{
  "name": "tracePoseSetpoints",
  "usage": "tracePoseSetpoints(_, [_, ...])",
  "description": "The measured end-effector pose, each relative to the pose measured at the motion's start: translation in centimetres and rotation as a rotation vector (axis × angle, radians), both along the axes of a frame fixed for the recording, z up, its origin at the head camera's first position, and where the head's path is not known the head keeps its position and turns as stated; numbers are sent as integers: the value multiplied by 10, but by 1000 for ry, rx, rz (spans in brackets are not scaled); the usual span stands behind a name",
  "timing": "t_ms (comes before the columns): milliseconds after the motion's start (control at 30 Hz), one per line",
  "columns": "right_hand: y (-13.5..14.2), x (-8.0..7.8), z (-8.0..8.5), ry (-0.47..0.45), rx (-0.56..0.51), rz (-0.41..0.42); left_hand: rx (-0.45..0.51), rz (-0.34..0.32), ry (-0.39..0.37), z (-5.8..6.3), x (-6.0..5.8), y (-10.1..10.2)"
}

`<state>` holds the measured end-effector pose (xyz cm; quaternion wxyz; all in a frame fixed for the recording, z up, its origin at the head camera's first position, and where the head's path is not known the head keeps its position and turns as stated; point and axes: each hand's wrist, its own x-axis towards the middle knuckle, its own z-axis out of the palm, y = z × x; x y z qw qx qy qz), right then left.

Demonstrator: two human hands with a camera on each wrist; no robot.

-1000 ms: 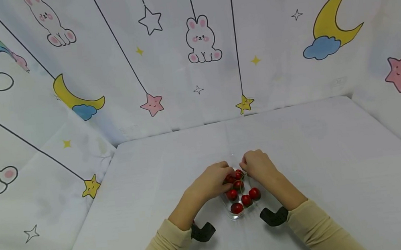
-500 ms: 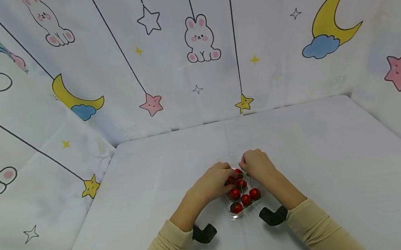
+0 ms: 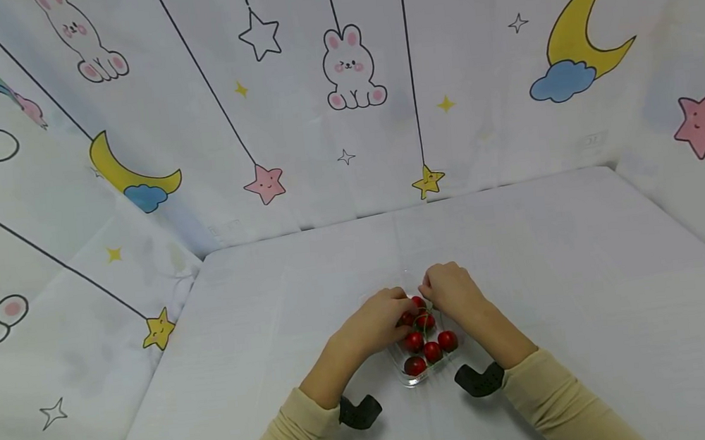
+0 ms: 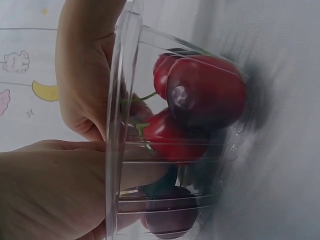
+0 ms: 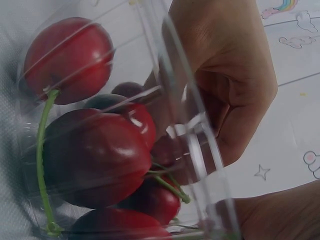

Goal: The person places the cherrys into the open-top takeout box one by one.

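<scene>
A clear plastic box [image 3: 411, 382] holds several red cherries [image 3: 432, 352], some with green stems [image 4: 141, 131]. My left hand [image 3: 375, 322] reaches over the box's left side, thumb and fingers curled around a dark cherry [image 3: 406, 319] that they partly cover. At the far right corner, my right hand [image 3: 452, 288] has its fingers curled in at the box's edge. The left wrist view looks through the clear wall at both hands and the cherries. In the right wrist view, the left fingers dip inside the box, while the right hand [image 5: 280, 215] is at the rim.
The box stands on a white-covered table [image 3: 295, 289]. Behind it hangs a white backdrop [image 3: 468, 32] printed with bunnies, stars and moons. A black wrist device [image 3: 360, 412] hangs below the left wrist and another black device [image 3: 479, 380] below the right.
Cherries beside the left fingers have shifted slightly to the right inside the box. The left hand has edged a little to the right; the right hand stays at the far right corner.
</scene>
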<state>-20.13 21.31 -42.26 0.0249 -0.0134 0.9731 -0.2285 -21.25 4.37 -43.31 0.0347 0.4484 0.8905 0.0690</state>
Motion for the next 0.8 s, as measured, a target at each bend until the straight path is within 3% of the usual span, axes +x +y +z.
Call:
tracePoseSetpoints(433, [-6,-2,2,-22,4,5,28,59,-38,6,6,-8])
tracePoseSetpoints(800, [-7,-2,2,-93,-9,-47,144,113,-29,28,19,-37])
